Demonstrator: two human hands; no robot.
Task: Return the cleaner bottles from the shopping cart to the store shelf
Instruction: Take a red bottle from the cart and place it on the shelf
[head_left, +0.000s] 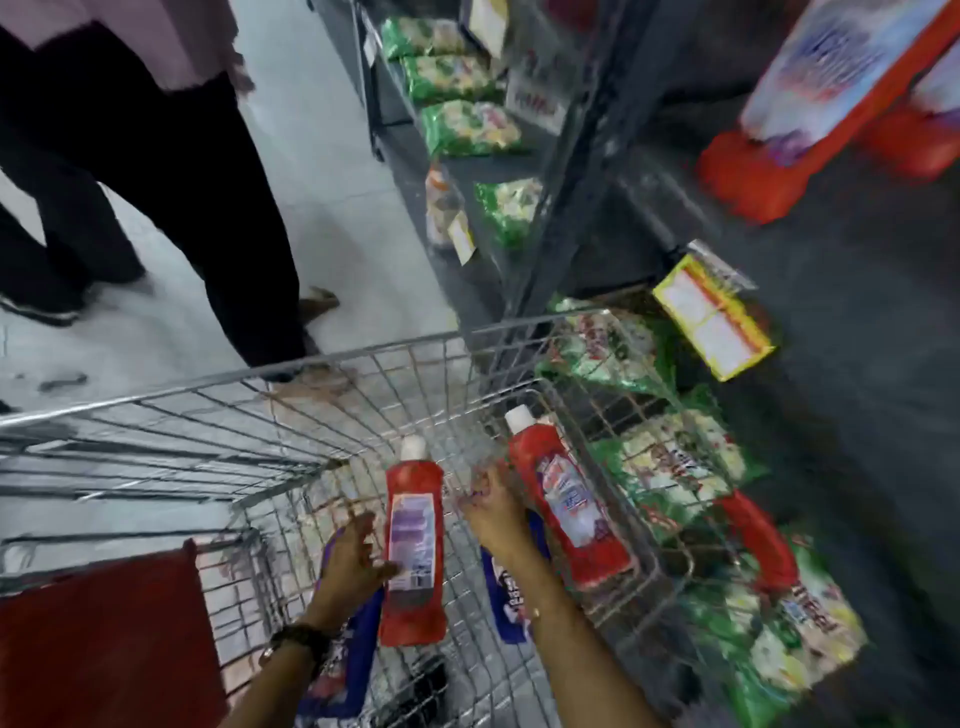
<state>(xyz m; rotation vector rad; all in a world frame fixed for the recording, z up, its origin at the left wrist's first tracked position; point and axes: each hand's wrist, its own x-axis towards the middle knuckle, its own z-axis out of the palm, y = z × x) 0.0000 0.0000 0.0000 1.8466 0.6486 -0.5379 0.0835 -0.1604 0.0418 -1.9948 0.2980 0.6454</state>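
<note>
Left hand (358, 558) and right hand (496, 512) each grip 1 red cleaner bottle (413, 545) (563, 499) inside the cart (363, 364); next, lift both to the shelf (857, 322).

cart (363, 358) open above; its wire wall and green bags (675, 467) block the shelf (831, 364) side.

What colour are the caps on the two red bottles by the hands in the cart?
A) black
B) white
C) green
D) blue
B: the red bottle at the left hand has a white cap, and the red bottle beside the right hand has a white cap too.
</note>
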